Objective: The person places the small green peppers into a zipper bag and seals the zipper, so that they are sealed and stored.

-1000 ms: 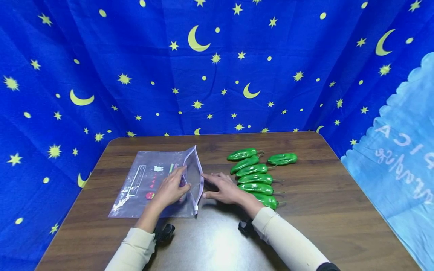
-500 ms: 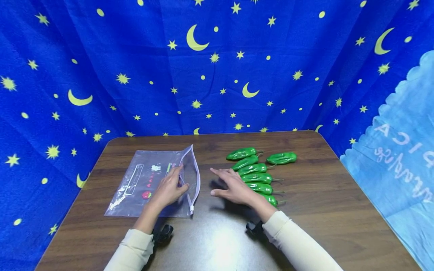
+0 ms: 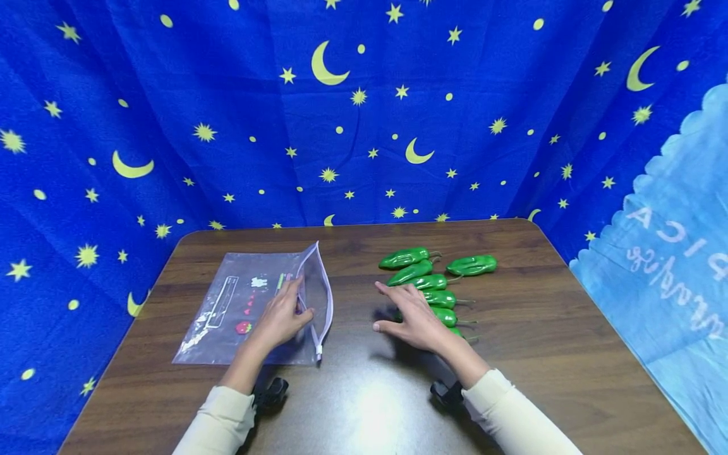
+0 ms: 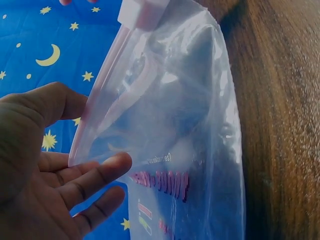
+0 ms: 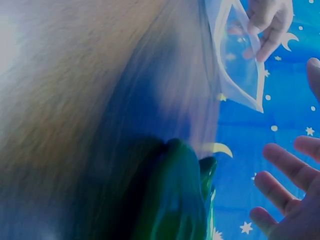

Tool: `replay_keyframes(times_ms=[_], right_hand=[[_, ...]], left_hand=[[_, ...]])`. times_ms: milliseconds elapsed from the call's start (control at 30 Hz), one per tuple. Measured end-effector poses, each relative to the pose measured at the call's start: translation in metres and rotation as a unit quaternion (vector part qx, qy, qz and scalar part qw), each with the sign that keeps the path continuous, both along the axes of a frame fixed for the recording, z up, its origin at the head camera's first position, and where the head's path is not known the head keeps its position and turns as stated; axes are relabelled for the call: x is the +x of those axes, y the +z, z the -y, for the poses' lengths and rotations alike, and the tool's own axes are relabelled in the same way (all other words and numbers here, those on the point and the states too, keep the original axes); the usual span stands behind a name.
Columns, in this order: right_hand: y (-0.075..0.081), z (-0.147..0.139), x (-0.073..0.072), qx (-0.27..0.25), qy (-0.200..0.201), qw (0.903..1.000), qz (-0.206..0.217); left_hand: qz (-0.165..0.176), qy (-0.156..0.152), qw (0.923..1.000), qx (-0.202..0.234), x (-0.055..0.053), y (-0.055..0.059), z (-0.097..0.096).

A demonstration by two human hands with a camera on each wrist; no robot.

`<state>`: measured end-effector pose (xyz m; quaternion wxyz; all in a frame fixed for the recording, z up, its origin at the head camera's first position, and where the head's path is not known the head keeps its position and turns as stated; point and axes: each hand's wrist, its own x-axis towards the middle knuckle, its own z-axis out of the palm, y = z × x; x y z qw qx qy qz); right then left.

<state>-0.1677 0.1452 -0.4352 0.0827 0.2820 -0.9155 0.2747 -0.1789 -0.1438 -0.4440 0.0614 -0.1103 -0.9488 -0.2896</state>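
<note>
A clear zip bag (image 3: 213, 303) lies on the left of the table, its mouth gaping toward the right. My left hand (image 3: 281, 319) holds the near lip of that mouth; in the left wrist view the thumb and fingers (image 4: 97, 177) are on either side of the zip edge. The white slider (image 3: 319, 351) sits at the mouth's front corner. Over the left ends of a column of green peppers (image 3: 405, 258) hovers my right hand (image 3: 419, 318), fingers spread and holding nothing. It partly hides the nearer peppers; the right wrist view shows one pepper (image 5: 172, 195) up close.
One more green pepper (image 3: 472, 265) lies apart, right of the column. The wooden table (image 3: 540, 354) ends at a blue curtain (image 3: 483, 69) with moons and stars. A light blue cloth (image 3: 677, 253) hangs at the right.
My right hand has let go of the bag's right lip and moved right, over the peppers. The left hand has kept its hold on the bag, which has shifted slightly left in view.
</note>
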Motion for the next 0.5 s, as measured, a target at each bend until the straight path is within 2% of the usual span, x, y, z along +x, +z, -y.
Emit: replay_keyframes(times_ms=[133, 367, 500], right_hand=[[0.000, -0.008, 0.004, 0.001, -0.010, 0.9999, -0.002], [0.004, -0.026, 0.014, -0.017, -0.035, 0.9989, 0.025], [0.004, -0.036, 0.019, -0.019, -0.044, 0.9988, 0.012]], left_hand=[[-0.005, -0.001, 1.0000, 0.003, 0.000, 0.000, 0.001], [-0.024, -0.002, 0.9995, 0.021, -0.002, -0.001, 0.003], [-0.024, -0.004, 0.9991, 0.035, -0.003, -0.001, 0.003]])
